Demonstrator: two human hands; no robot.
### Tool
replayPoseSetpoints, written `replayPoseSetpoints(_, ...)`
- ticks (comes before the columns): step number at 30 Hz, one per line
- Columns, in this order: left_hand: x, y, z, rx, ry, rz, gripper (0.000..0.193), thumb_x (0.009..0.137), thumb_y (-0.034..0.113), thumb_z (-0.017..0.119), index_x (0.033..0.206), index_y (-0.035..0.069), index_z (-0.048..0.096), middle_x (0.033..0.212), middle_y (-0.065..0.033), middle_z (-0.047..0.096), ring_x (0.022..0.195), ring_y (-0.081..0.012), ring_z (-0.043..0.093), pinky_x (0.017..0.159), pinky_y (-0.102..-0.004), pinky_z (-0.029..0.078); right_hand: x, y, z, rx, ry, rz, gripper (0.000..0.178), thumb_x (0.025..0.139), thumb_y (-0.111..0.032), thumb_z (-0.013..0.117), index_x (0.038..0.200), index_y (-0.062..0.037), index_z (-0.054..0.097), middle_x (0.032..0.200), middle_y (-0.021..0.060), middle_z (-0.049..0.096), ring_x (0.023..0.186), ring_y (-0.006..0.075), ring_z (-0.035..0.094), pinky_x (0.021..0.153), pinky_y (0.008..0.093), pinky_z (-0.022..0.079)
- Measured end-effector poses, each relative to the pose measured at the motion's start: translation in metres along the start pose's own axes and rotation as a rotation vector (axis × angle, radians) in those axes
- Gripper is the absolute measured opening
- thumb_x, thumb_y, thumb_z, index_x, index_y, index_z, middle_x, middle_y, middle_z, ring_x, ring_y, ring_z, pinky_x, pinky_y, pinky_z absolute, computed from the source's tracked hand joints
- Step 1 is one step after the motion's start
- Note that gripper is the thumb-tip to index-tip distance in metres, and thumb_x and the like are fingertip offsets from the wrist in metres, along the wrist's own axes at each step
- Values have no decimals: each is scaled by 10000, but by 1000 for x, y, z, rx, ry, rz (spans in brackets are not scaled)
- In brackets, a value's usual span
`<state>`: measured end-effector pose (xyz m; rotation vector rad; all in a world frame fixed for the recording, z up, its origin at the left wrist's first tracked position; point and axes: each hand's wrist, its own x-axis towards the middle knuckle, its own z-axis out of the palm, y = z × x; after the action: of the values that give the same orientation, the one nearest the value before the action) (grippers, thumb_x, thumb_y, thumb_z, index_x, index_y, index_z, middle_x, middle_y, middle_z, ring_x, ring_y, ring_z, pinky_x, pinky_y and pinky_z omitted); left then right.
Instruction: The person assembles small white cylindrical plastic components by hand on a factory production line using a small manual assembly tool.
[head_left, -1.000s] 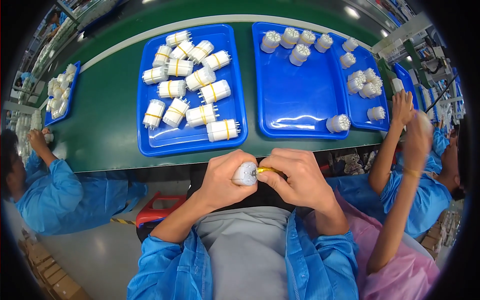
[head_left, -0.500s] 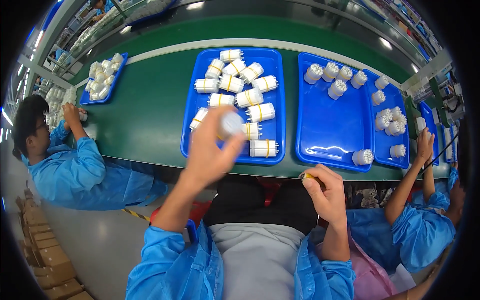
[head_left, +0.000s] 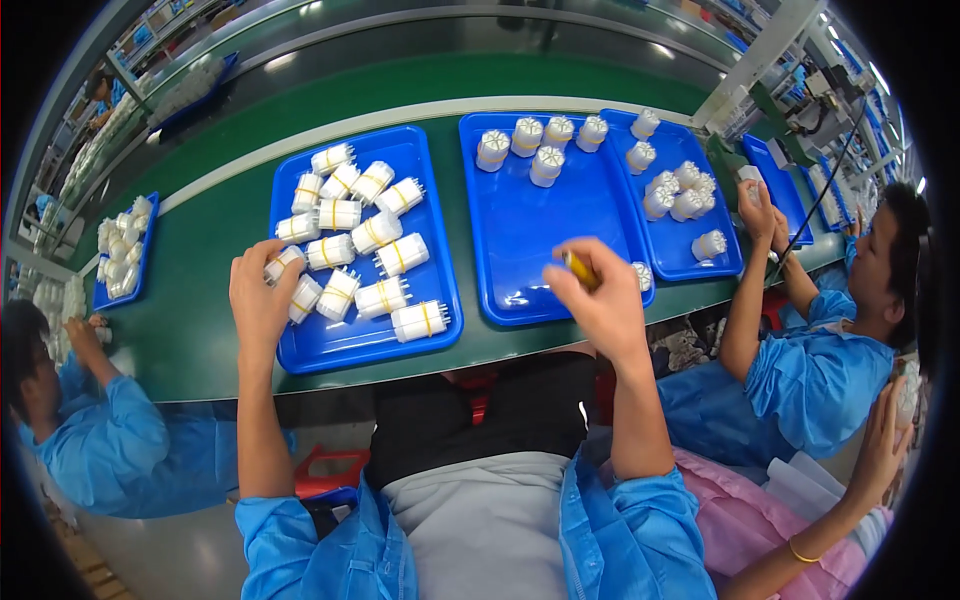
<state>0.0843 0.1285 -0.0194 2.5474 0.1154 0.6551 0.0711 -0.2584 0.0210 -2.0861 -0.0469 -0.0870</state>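
Observation:
My left hand (head_left: 260,300) is at the left edge of the left blue tray (head_left: 445,250), its fingers closed around a white cylindrical part with a yellow band (head_left: 284,263). Several similar banded parts (head_left: 340,214) lie on their sides in that tray, thin prongs showing at their ends. Above the front of the middle blue tray (head_left: 530,230), my right hand (head_left: 608,310) grips a short yellow stick-like tool with a dark end (head_left: 580,268). Motion blurs this hand, and the tool's kind is unclear. Behind its fingers, one white part (head_left: 642,275) partly shows in the tray corner.
Several white parts stand upright along the back of the middle tray. A third blue tray (head_left: 690,245) with more parts adjoins it, and a smaller filled tray (head_left: 150,250) sits far left. Co-workers (head_left: 800,330) sit on both sides at the green table (head_left: 220,230).
The view has swung right. My left hand, earlier raised over the left tray with a white part, is now down at its left edge. My right hand has moved forward over the middle tray.

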Motion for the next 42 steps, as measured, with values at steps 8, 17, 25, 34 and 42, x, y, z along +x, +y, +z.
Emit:
replayPoseSetpoints(8, -4, -16, 2, -106, -50, 118, 251, 830, 187, 722, 1035, 45, 691, 1043, -124, 645, 1030, -283, 560, 925, -391, 434, 113, -1, 23, -605, 358, -27, 507, 814, -381, 705, 1194, -56, 621, 965, 180, 708, 911, 339, 686, 787, 430, 536)
replayPoseSetpoints(17, -21, 34, -23, -142, 266, 90, 331, 883, 114, 637, 1194, 8, 601, 1279, -180, 532, 1202, -319, 500, 1052, -422, 364, 114, -5, 14, -488, 272, 55, 467, 779, -380, 711, 1153, -106, 661, 1019, 175, 718, 972, 355, 683, 821, 470, 514)
replayPoseSetpoints(25, -81, 131, 15, -1187, -77, 18, 582, 865, 168, 648, 1364, -50, 441, 1380, -205, 482, 1278, -290, 481, 1085, -413, 369, -12, -24, 50, 1150, -333, 87, 311, 927, -188, 640, 1188, -51, 543, 856, 75, 665, 522, 8, 375, 453, 188, 266)
replayPoseSetpoints(34, -100, 158, 38, -1534, -438, -219, 541, 933, 274, 648, 1331, -32, 447, 1213, -192, 621, 1019, -209, 638, 869, -322, 520, -63, -3, 70, 1187, -495, 235, 470, 996, -391, 550, 1257, 0, 535, 669, 69, 601, 460, 20, 365, 436, 176, 217)
replayPoseSetpoints(42, -109, 149, 31, -1582, -449, -340, 583, 881, 250, 659, 1337, 2, 394, 1125, -192, 618, 1013, -250, 642, 847, -358, 522, -59, 18, 57, 1069, -173, -129, 430, 982, -332, 539, 634, -103, 436, 597, -34, 362, 568, 92, 316, 516, 269, 238)
